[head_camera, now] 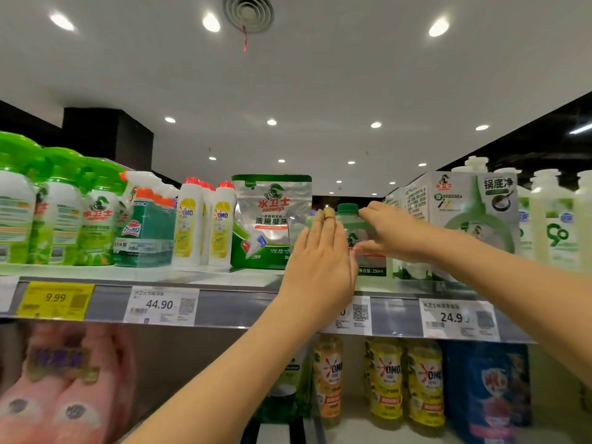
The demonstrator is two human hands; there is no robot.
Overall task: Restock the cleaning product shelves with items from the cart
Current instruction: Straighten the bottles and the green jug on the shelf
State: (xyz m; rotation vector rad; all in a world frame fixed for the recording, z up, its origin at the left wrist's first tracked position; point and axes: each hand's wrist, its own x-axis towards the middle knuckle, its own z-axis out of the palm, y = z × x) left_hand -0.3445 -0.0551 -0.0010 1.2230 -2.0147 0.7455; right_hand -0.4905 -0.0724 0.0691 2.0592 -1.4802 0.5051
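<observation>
Placing step, near done by the look. Holding green-capped bottle point(351, 233) upright on top shelf point(224, 302), in the gap between silver-green pouch point(270, 219) at its 9 o'clock and tall white box point(461, 219) at its 3 o'clock.

Pressing left hand point(320, 261) flat against bottle's 9 o'clock side, fingers straight and together, taped fingertip point(329, 213) up beside the cap. Likely a stop, keeping bottle off the pouch and square in its slot.

Gripping with right hand point(394, 232) from 3 o'clock: fingers reaching the shoulder just under the cap, thumb low on the label, clamped on the bottle. Likely for turning the label forward and seating the base. Green logo facing front.

Cannot tell whether base fully down; hidden behind left hand.

Price tag point(358, 315) at bottle's 6 o'clock on shelf lip, partly covered by left wrist. No cart in view.

Probably next: letting go, right first, left last, against tipping into pouch. Tight gap, tall narrow bottle: knock-over risk on release.
</observation>
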